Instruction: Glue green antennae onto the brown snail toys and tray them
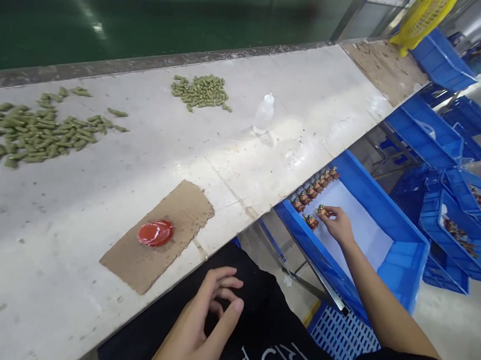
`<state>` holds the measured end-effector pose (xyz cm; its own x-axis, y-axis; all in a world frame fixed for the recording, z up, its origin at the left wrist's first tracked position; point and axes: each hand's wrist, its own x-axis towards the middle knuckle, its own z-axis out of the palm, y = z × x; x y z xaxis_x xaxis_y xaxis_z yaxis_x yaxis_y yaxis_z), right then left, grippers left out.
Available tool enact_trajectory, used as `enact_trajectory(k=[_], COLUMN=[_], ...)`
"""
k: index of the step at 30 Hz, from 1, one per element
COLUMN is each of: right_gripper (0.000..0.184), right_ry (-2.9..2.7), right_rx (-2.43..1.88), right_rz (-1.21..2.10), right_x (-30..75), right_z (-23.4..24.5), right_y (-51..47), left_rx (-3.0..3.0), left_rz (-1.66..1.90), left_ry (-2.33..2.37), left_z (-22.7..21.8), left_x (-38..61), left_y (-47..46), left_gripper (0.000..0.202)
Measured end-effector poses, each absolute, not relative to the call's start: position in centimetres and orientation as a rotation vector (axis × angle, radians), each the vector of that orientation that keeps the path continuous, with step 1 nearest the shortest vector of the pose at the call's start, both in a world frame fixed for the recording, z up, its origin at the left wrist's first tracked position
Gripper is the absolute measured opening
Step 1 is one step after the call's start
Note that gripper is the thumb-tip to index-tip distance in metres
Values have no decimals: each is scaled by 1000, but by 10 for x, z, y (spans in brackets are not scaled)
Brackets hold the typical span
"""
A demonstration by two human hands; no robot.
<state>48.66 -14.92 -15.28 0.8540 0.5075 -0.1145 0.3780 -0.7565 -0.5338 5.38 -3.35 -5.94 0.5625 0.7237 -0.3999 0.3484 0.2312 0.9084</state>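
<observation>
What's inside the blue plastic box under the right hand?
A flat white sheet and small reddish-brown figurines; the right hand holds another figurine. What's beneath the sheet is covered.

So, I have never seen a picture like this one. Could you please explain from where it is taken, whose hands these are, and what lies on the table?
There is no machine here: the single picture comes from a camera on a person's head, looking forward and down. Both bare hands belong to that wearer. The left hand is empty, fingers loosely curled, near the table edge. The right hand pinches a small ornament over a blue tray, beside rows of similar pieces. On the pale table lie two piles of green pieces, a whitish bottle and a cardboard sheet with a glossy red object on it.
</observation>
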Motion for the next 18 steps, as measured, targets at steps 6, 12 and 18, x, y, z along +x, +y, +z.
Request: enact_trajectory(k=[6,12,18], right_gripper=[33,33,30], right_ry=[-612,-603,-596], right_rx=[-2590,-2593,-2610], right_rz=[498,559,587], right_x=[499,503,496], right_z=[-177,-185,-179], right_y=[-160,-161,-158], left_rx=[1383,1363,1275], left_rz=[354,323,221], left_ry=[1065,1087,1080], left_z=[-56,-61,-62], left_x=[54,47,41], left_y=[-30,-28,-23], left_gripper=[36,37,43])
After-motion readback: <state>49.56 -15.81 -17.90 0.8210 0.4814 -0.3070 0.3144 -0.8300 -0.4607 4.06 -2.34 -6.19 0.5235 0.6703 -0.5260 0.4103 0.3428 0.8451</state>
